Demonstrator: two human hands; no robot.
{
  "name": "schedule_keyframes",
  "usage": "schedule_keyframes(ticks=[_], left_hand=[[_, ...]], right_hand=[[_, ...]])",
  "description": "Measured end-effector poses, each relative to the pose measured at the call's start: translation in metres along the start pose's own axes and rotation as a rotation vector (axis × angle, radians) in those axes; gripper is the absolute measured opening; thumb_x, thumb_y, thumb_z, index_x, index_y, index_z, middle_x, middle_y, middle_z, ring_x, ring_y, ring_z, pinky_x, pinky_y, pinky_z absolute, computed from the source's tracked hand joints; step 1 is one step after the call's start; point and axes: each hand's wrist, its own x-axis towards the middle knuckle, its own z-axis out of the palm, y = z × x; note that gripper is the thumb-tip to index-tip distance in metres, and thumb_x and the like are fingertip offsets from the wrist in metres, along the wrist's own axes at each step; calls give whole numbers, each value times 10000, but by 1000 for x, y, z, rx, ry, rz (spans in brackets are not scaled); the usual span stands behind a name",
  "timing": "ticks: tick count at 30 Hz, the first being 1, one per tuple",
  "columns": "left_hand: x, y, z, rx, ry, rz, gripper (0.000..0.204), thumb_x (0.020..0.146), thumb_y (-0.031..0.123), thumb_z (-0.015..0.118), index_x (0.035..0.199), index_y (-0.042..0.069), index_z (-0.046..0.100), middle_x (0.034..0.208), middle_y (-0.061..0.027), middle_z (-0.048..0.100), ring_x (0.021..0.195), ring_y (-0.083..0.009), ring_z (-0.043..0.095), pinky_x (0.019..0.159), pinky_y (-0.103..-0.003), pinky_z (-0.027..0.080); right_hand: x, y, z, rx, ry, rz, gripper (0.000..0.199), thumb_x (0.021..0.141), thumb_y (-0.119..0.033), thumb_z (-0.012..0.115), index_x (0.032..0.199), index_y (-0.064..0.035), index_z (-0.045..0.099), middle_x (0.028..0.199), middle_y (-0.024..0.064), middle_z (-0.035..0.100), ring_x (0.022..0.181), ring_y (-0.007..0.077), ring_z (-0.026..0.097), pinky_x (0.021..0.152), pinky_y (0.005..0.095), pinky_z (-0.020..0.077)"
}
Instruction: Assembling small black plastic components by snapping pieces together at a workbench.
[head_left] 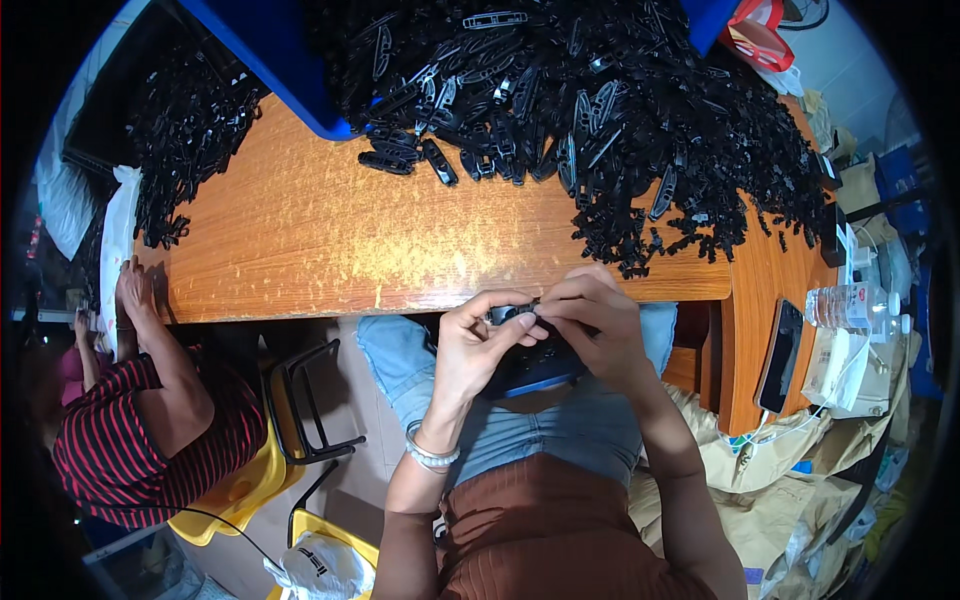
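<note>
Black and small, the plastic piece (498, 315) is above the person's lap, just off the near edge of the tabletop (300, 225), pinched between thumb and fingers of the left hand (478, 338). The right hand (602, 325) meets it at one end; its fingers hide the contact, so whether that grip is closed cannot be told. The step looks like fingertip fitting or adjusting, and the next move probably calls for light, well-aligned pressure against a firm left grip. Beyond, scuffed wood-grain bears a tangled heap of black plastic frames (520, 100), many long, rounded and open-centred, with shorter, knobbly black parts (635, 240) strewn nearer.
</note>
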Motion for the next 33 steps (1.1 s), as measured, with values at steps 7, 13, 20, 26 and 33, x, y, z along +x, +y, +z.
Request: schedule_keyframes(ticks=[7, 13, 20, 26, 33], left_hand=[[-1, 2, -6, 219, -74, 136, 166, 798, -91, 590, 958, -48, 604, 839, -83, 641, 734, -119, 655, 641, -205, 535], [0, 2, -5, 305, -112, 72, 159, 779, -52, 610, 938, -50, 620, 851, -92, 662, 783, -144, 673, 668, -216, 544], [1, 1, 12, 550, 28, 239, 186, 711, -23, 671, 887, 5, 619, 818, -69, 654, 632, -77, 609, 550, -201, 464], [16, 16, -7, 547, -293, 25, 166, 836, 69, 613, 983, -6, 635, 847, -129, 670, 672, -160, 655, 611, -259, 505], [130, 42, -118, 1450, 390, 570, 432, 783, -26, 529, 1208, -76, 471, 1314, -265, 429, 1265, -375, 376, 1057, -395, 335]], right_hand=[[-22, 1, 2, 596, -78, 723, 268, 788, -24, 666, 1052, 4, 630, 867, 41, 619, 704, 95, 559, 634, 217, 440], [-28, -7, 3, 715, -18, 792, 307, 798, -51, 675, 1087, 32, 612, 809, 16, 588, 662, 45, 492, 605, 192, 409], [-39, -4, 12, 633, 84, 727, 308, 822, -27, 627, 1124, 25, 599, 795, 24, 592, 701, 55, 544, 638, 200, 440], [-47, -3, -7, 750, -46, 808, 283, 837, -29, 598, 1117, 14, 612, 816, 51, 611, 705, 65, 565, 642, 202, 448], [-53, -5, -21, 458, 78, 648, 153, 863, -6, 542, 969, 21, 650, 789, 87, 630, 636, 111, 590, 588, 230, 472]])
